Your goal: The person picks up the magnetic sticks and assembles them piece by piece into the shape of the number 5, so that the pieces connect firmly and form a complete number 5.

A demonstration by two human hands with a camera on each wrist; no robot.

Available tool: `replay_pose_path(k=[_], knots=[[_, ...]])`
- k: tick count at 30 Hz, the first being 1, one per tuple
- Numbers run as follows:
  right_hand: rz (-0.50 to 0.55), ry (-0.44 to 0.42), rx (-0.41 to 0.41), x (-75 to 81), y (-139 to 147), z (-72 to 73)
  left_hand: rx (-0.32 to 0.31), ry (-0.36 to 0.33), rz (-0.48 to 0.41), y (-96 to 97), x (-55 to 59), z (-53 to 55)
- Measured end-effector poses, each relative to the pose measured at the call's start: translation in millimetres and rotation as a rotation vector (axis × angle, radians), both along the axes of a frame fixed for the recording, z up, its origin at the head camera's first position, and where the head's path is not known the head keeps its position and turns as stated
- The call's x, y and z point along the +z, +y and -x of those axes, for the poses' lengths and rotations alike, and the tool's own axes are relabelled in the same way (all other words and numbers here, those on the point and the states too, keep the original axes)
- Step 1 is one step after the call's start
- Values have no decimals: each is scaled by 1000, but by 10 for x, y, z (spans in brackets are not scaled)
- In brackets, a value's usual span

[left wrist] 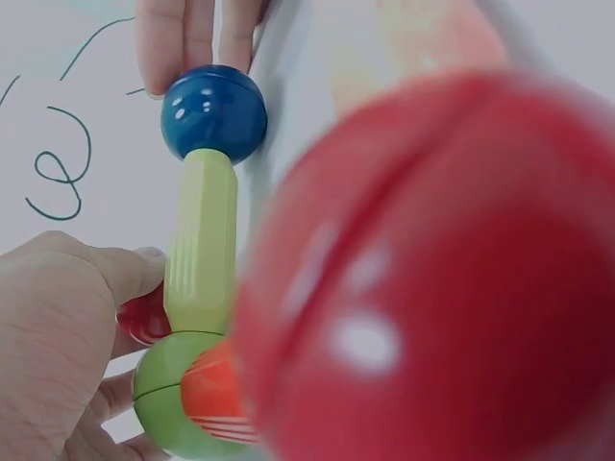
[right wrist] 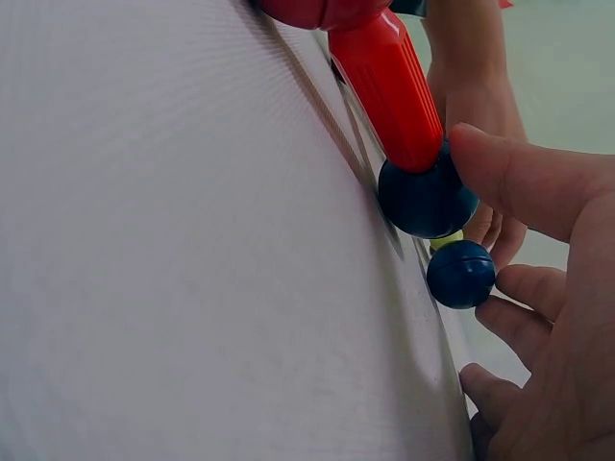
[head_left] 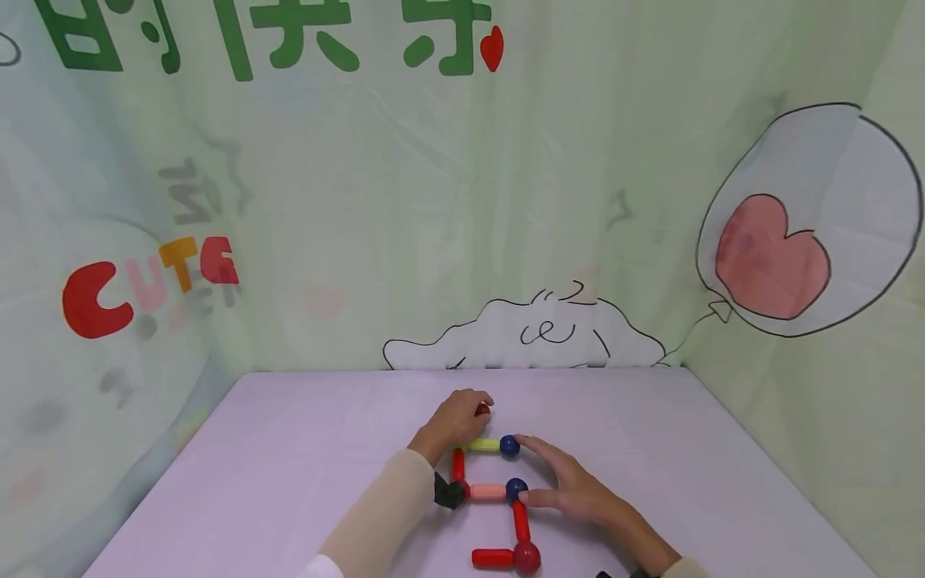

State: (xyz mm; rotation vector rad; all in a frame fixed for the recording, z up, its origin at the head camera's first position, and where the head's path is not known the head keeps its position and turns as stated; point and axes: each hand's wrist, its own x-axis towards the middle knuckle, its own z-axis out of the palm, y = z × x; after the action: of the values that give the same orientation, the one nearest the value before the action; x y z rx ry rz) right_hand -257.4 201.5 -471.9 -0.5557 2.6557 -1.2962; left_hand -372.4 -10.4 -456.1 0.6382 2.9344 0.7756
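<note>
A figure of magnetic rods and balls lies on the table. My left hand (head_left: pixel 457 416) is at its far left corner and grips a small red ball (head_left: pixel 482 409), mostly hidden by the fingers. Below that hand are a green ball (left wrist: pixel 173 403) and a yellow-green rod (head_left: pixel 482 445), which runs to a far blue ball (head_left: pixel 509 445). My right hand (head_left: pixel 571 482) is spread at the right side: its fingertips touch the far blue ball, while the thumb rests against the nearer blue ball (head_left: pixel 516 489). A pink rod (head_left: pixel 488 492) joins this nearer ball to a red ball (left wrist: pixel 432 288) on the left.
Toward the near edge, a red rod (head_left: pixel 522 522) leads to a large red ball (head_left: pixel 527 557), with another red rod (head_left: pixel 493 558) pointing left. The pale table (head_left: pixel 289 449) is bordered by printed curtains (head_left: pixel 325 201) behind and at both sides.
</note>
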Motion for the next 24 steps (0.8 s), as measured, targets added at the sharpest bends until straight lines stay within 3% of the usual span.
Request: replay_pose_path(k=[14,24], knots=[[-7,0,-10,-21,-22,1,32,11,-93,-142,190,-179],[-12,45,13,-16,12,16,-49,56,-153,-279,340,-409]])
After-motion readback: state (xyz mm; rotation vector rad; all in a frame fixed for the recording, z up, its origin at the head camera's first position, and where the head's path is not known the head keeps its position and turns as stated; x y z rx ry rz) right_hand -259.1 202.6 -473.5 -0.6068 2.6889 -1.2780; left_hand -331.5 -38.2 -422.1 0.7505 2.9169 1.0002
